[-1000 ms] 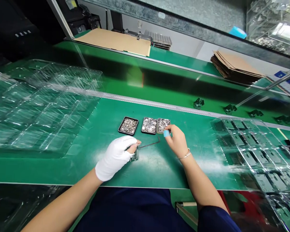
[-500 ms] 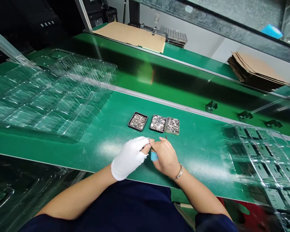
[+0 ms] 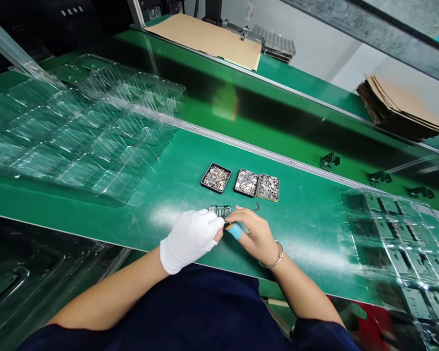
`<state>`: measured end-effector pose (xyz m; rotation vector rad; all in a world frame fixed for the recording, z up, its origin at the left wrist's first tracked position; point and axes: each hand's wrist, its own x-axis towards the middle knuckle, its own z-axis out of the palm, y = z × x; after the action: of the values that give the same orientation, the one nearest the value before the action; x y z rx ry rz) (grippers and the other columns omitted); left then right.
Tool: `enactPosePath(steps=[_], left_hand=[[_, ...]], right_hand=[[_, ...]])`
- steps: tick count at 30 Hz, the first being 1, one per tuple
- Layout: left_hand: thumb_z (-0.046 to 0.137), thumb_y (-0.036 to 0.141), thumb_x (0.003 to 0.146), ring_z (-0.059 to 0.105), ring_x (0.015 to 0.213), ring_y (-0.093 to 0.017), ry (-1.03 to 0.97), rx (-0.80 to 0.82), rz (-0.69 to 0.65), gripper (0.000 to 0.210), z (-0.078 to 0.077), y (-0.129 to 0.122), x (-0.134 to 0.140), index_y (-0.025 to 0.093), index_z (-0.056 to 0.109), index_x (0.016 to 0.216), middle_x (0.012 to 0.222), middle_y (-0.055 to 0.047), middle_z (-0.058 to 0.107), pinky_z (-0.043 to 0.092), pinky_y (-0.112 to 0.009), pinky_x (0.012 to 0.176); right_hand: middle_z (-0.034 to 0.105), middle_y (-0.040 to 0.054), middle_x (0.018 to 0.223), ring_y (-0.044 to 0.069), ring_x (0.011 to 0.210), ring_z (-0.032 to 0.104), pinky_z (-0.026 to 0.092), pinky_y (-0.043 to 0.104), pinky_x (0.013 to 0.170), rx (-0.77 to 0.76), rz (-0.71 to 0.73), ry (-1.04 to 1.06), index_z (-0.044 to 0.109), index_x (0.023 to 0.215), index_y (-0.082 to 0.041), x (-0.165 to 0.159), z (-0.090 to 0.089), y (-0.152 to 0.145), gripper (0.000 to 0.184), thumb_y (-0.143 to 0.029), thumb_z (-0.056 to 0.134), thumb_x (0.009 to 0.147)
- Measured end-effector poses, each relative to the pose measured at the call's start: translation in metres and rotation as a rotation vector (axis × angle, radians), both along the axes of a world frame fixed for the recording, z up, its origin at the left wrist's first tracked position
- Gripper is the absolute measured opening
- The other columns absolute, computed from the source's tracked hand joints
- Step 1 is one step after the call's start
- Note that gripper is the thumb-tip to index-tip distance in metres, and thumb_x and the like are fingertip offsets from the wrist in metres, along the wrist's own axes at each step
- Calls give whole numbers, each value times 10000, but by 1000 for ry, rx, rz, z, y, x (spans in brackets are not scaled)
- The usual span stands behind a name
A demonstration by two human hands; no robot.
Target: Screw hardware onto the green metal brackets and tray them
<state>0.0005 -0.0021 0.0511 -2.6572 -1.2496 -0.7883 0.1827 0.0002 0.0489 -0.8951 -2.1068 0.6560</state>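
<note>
Our left hand (image 3: pixel 192 240) grips the green part (image 3: pixel 219 211); our right hand (image 3: pixel 255 233) is half curled beside it, its hold unclear to us.

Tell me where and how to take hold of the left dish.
Best by the near and far walls of the left dish, I'd say, with the grip coming from above and its left. Only a narrow gap parts its right side from the middle dish. It is shallow, open and filled with loose metal bits, so keep it level.
</note>
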Motion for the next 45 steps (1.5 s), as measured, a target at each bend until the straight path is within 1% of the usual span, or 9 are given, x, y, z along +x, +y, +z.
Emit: enactPosePath(steps=[3,5,9,12,15,27,33,41,45], left_hand=[[482,126,816,539,533,-166,-37,-2,-15,223,-6,2,-4,171,564,613,548,-18,555,376,-276,504],[489,186,838,612,685,-191,-193,-79,-40,151,-13,6,-8,161,618,763,711,-51,645,470,-306,628],[476,255,846,591,1074,-211,-530,-488,-11,306,-31,21,-12,151,566,1120,1142,-101,633,475,-344,936],[456,259,837,602,1060,-200,-598,-767,-20,322,-42,27,-11,163,564,1124,1138,-76,643,480,-334,942],[458,279,827,614,1017,-205,-636,-857,-8,308,-46,27,-9,168,576,1089,1089,-64,660,490,-334,913],[469,362,854,601,958,-209,-727,-956,4,292,-41,29,-8,180,587,1049,1019,-53,652,465,-325,869],[434,366,873,568,793,-165,-820,-1007,56,222,-44,29,-1,184,529,957,860,-18,588,479,-294,740],[468,172,791,550,1019,-277,-389,-450,126,225,-40,29,6,152,515,1010,1004,-116,585,428,-464,937],[454,230,835,583,1031,-233,-569,-482,163,263,-34,35,-10,152,499,1082,1070,-111,602,468,-403,934]], right_hand=[[669,9,864,141,829,633,476,352,943,-67,-27,12,570,944,-238,0,0,2,104,-163,513,900],[658,15,865,153,838,622,478,368,912,-74,-82,9,573,892,-236,0,-1,7,84,-168,524,887],[630,40,904,182,901,588,478,367,822,-74,-185,-2,574,811,-224,-6,-10,21,79,-155,550,842],[625,45,905,191,903,575,455,376,819,-55,-174,-32,564,810,-217,-14,-22,27,84,-139,539,828],[616,46,877,191,876,570,448,367,791,-56,-178,-23,549,817,-211,-20,-31,28,87,-129,522,830],[596,51,925,193,895,565,439,380,807,-119,-199,44,521,812,-216,-24,-43,26,75,-145,524,837],[597,32,933,172,894,585,470,329,817,-424,-179,219,537,894,-216,-19,-44,26,84,-177,523,820],[598,23,918,160,866,587,484,312,813,-509,-156,196,531,926,-210,-19,-44,29,119,-225,509,810],[618,72,1048,177,964,614,497,347,878,-557,-206,359,509,1041,-213,3,-48,34,248,-408,425,912]])
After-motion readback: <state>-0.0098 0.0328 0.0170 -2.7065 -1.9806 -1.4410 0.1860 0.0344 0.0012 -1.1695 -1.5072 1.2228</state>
